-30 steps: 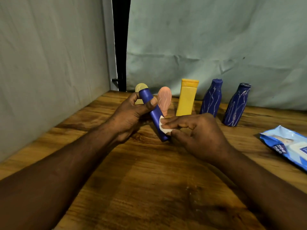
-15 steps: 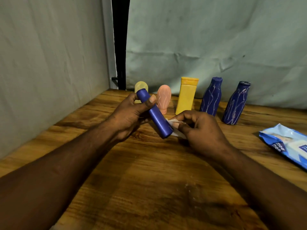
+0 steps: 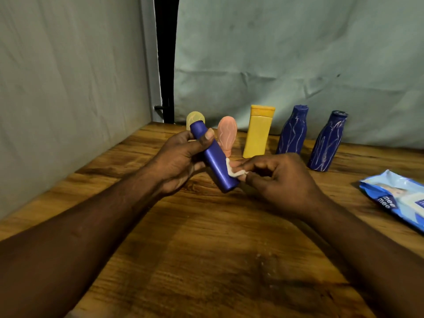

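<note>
My left hand (image 3: 181,159) grips a smooth blue cylindrical bottle (image 3: 216,160) near its upper end, thumb across the front. The bottle tilts, its lower end pointing down and right above the wooden table (image 3: 206,260). My right hand (image 3: 277,180) pinches a small white wipe (image 3: 235,172) between thumb and fingers and presses it against the bottle's lower right side.
A row stands along the back cloth: a pale yellow bottle (image 3: 195,118) partly behind the held one, a pink bottle (image 3: 227,134), a yellow flat bottle (image 3: 259,131), two blue streaked bottles (image 3: 292,131) (image 3: 328,143). A blue wipes pack (image 3: 397,198) lies at right.
My right hand drew the wipe off the bottle's lower end half a second ago and has now brought it back against the bottle's right side. The left hand keeps its grip.
</note>
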